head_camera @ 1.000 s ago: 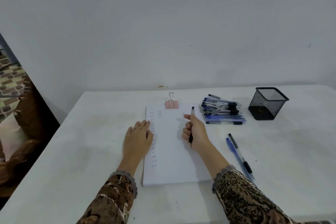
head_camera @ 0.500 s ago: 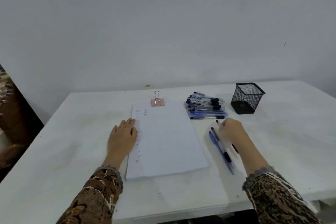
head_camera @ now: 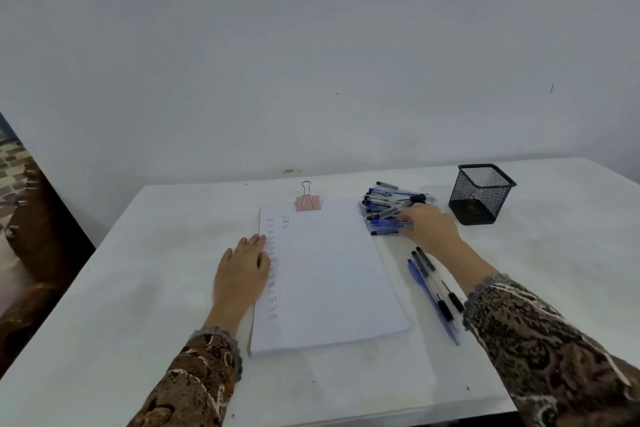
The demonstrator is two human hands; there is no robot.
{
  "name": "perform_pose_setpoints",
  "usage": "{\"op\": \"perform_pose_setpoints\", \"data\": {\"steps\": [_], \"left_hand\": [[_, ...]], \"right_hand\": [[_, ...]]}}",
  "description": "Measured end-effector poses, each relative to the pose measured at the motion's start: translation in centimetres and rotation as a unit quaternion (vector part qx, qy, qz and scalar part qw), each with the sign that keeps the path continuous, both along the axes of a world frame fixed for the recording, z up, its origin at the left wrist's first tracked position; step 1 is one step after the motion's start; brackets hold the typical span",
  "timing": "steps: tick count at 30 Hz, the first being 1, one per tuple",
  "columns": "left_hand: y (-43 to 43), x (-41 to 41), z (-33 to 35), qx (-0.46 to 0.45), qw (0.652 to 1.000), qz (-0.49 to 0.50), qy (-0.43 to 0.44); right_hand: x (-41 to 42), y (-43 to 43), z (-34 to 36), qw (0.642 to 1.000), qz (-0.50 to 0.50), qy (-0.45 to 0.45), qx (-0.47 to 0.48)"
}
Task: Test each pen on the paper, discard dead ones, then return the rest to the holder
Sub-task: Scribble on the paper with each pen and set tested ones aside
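Head view: the left hand was laid flat, fingers straight and together, on the left edge of the paper, beside a column of small test marks. The paper was clamped at its far edge by a pink binder clip. The right hand was stretched out to the pile of pens just right of the paper's far corner, fingertips touching the pile; whether a pen was pinched could not be told. The black mesh holder was stood upright on the white desk, right of the pile and apart from it. Three loose pens, one blue and two black, were laid side by side between the paper and the right sleeve.
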State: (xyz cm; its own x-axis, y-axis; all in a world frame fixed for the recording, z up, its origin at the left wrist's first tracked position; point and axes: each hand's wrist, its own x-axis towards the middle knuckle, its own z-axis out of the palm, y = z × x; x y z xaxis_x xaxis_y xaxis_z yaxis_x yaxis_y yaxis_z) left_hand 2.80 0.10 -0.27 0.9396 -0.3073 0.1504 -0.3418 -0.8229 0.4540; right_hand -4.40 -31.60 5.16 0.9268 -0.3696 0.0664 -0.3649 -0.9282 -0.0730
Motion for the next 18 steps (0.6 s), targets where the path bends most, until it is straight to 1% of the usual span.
{"op": "perform_pose_setpoints", "data": {"steps": [3, 7, 11, 13, 15, 16, 18], "left_hand": [[0.1, 0.0, 0.0, 0.000, 1.000, 0.002, -0.001], [0.1, 0.0, 0.0, 0.001, 1.000, 0.001, -0.006], [0.0, 0.1, -0.1, 0.001, 1.000, 0.000, -0.007], [0.1, 0.2, -0.1, 0.001, 1.000, -0.001, -0.007], [0.1, 0.1, -0.2, 0.000, 1.000, -0.001, -0.008], [0.1, 0.1, -0.2, 0.000, 1.000, -0.001, -0.008], [0.1, 0.2, -0.1, 0.004, 1.000, -0.002, -0.010]], "right_hand": [[0.3, -0.4, -0.1, 0.999, 0.025, -0.001, -0.044], [0.3, -0.9, 0.3, 0.997, 0.058, -0.025, -0.035], [0.2, -1.2, 0.5, 0.991, 0.107, -0.016, -0.083], [0.2, -1.5, 0.3, 0.988, 0.119, -0.031, -0.091], [0.1, -1.8, 0.3, 0.988, 0.121, -0.060, -0.078], [0.1, -1.7, 0.4, 0.987, 0.122, -0.086, -0.055], [0.3, -1.0, 1.1, 0.977, 0.128, -0.167, 0.034]]}}
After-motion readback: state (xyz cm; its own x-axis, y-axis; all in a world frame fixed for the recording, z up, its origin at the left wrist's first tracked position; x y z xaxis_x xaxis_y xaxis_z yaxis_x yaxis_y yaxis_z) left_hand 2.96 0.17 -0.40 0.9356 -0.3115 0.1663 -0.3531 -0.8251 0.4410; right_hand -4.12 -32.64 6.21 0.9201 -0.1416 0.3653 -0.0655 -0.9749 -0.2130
